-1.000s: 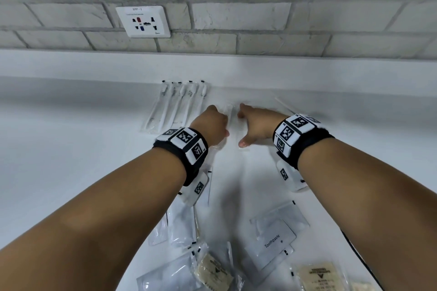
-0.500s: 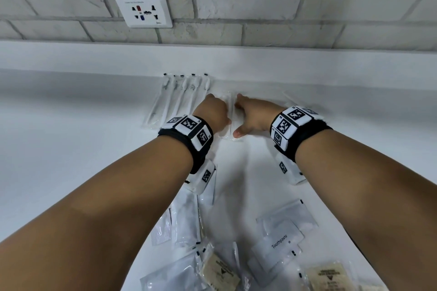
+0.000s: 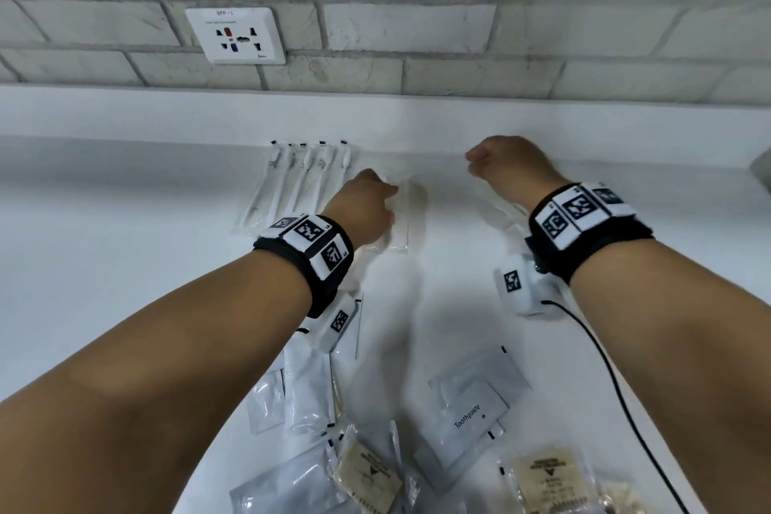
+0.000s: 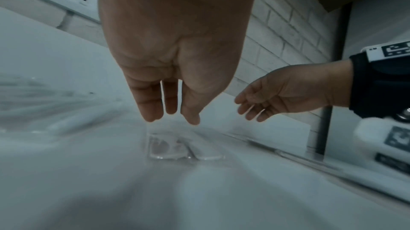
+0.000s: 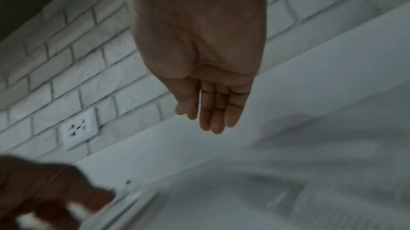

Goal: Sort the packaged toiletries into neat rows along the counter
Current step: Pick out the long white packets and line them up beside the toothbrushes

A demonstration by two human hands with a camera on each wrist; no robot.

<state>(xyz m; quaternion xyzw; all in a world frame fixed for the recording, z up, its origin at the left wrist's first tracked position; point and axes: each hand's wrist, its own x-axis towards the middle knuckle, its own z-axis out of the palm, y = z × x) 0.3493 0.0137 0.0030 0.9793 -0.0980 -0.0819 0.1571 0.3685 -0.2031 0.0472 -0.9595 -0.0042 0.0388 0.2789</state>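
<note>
A row of wrapped toothbrushes (image 3: pixel 292 184) lies at the back of the white counter (image 3: pixel 104 263). Just right of it lies a clear flat packet (image 3: pixel 411 213), also in the left wrist view (image 4: pixel 170 148). My left hand (image 3: pixel 375 200) is over that packet's left edge, fingers straight and pointing down (image 4: pixel 170 120), gripping nothing. My right hand (image 3: pixel 488 163) hovers further right near the back ledge, fingers relaxed and empty (image 5: pixel 210 121). A long clear packet (image 3: pixel 496 213) lies below it, partly hidden by the wrist.
A loose pile of packets lies near the front: a sachet marked Toothpaste (image 3: pixel 471 413), beige packets (image 3: pixel 546 476) and white pouches (image 3: pixel 308 392). A black cable (image 3: pixel 605 371) runs from my right wrist. A wall socket (image 3: pixel 235 35) sits above the ledge.
My right hand has let go of the clear packet and moved up and to the right. My left hand stays by the packet, which now lies flat beside the toothbrushes.
</note>
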